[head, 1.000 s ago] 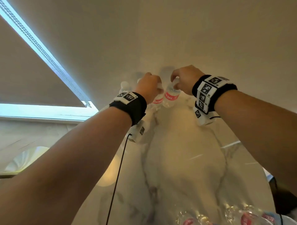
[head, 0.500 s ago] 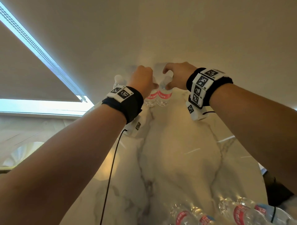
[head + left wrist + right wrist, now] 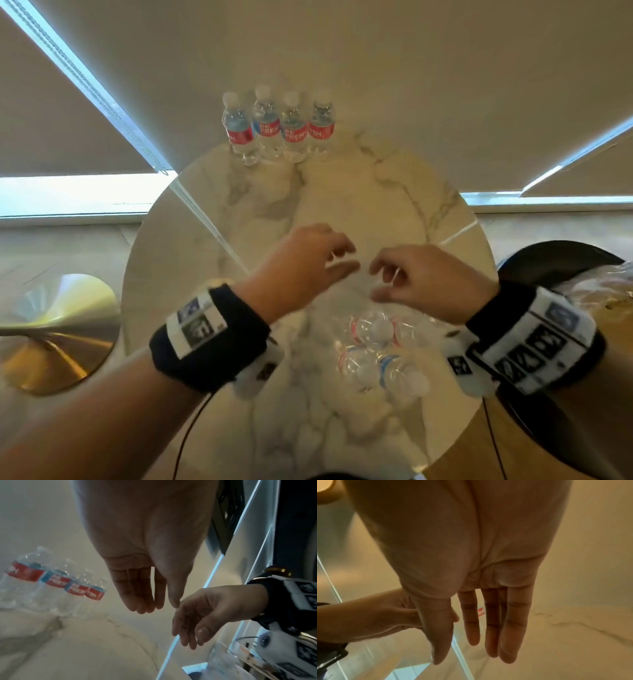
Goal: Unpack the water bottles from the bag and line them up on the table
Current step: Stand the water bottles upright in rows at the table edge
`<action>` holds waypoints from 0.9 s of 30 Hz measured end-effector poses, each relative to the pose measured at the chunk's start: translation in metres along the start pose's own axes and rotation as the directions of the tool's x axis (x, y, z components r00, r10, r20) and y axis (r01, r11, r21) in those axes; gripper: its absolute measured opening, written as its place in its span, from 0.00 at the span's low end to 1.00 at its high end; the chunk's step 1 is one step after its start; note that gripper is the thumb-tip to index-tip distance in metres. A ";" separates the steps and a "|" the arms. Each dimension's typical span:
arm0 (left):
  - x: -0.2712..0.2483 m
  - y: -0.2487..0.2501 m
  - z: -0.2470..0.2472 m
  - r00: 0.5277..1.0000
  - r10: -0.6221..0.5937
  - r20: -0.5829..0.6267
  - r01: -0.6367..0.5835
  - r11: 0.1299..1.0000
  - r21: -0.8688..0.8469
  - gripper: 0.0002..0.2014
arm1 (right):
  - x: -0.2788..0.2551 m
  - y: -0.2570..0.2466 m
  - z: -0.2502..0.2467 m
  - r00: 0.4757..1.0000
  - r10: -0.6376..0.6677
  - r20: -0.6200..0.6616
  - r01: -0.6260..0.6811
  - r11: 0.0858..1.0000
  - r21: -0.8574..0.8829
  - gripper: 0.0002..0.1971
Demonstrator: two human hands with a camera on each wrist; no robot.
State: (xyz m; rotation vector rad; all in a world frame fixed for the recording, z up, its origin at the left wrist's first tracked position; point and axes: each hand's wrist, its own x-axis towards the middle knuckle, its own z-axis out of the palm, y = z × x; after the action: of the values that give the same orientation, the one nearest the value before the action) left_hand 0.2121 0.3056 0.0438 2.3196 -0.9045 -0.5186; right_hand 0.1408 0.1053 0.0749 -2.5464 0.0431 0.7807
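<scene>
Your left hand (image 3: 301, 263) and right hand (image 3: 421, 277) empty, fingers loose, above bottles in clear plastic wrap (image 3: 380, 353), four upright bottles (image 3: 279, 126) touching in a row at marble table (image 3: 394, 192) far edge

A home dining or lounge corner: round marble table (image 3: 394, 205), drawn roller blinds (image 3: 78, 113) (daylight at their edges), brass pedestal base (image 3: 58, 329).
</scene>
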 end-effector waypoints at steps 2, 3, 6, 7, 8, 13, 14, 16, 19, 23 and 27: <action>-0.026 0.018 0.016 0.992 -0.004 0.128 0.003 1.000 0.007 0.17 | -0.024 0.011 0.022 0.999 -0.009 0.037 0.010 1.000 -0.030 0.21; -0.036 0.026 0.024 0.981 -0.017 0.192 0.013 1.000 0.023 0.19 | -0.031 0.017 0.032 0.999 -0.023 0.043 0.024 0.999 -0.040 0.22; -0.060 0.043 0.046 0.947 -0.092 0.307 0.079 0.995 0.054 0.23 | -0.040 0.027 0.054 0.994 -0.101 0.035 0.104 0.989 -0.103 0.24; -0.066 0.047 0.054 0.935 -0.123 0.332 0.115 0.992 0.045 0.25 | -0.039 0.027 0.058 0.990 -0.136 0.029 0.139 0.981 -0.133 0.24; -0.071 0.050 0.063 0.924 -0.149 0.352 0.144 0.989 0.042 0.26 | -0.036 0.027 0.061 0.986 -0.166 0.025 0.168 0.973 -0.156 0.23; -0.080 0.051 0.086 0.932 -0.177 0.315 0.168 0.984 0.055 0.21 | -0.023 0.022 0.055 0.978 -0.208 0.031 0.210 0.960 -0.185 0.18; -0.079 0.049 0.084 0.938 -0.192 0.288 0.183 0.981 0.057 0.20 | -0.020 0.020 0.050 0.977 -0.213 0.032 0.215 0.959 -0.184 0.17; -0.072 0.040 0.071 0.948 -0.228 0.221 0.225 0.974 0.036 0.20 | -0.011 0.015 0.035 0.977 -0.213 0.017 0.212 0.961 -0.179 0.17; -0.058 0.018 0.032 0.954 -0.288 0.078 0.289 0.957 -0.002 0.18 | 0.012 0.002 0.001 0.972 -0.230 -0.045 0.216 0.955 -0.201 0.16; -0.023 -0.022 -0.034 0.940 -0.315 -0.128 0.314 0.949 -0.029 0.15 | 0.065 -0.026 -0.048 0.953 -0.261 -0.155 0.226 0.951 -0.210 0.14; 0.033 -0.067 -0.089 0.904 -0.334 -0.268 0.354 0.935 0.030 0.12 | 0.139 -0.063 -0.082 0.943 -0.267 -0.197 0.228 0.953 -0.201 0.12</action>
State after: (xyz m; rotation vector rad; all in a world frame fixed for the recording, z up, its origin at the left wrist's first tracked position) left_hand 0.3147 0.3564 0.0625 2.5598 -0.3967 -0.3112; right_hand 0.3105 0.1392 0.0874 -2.7245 -0.2828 0.4155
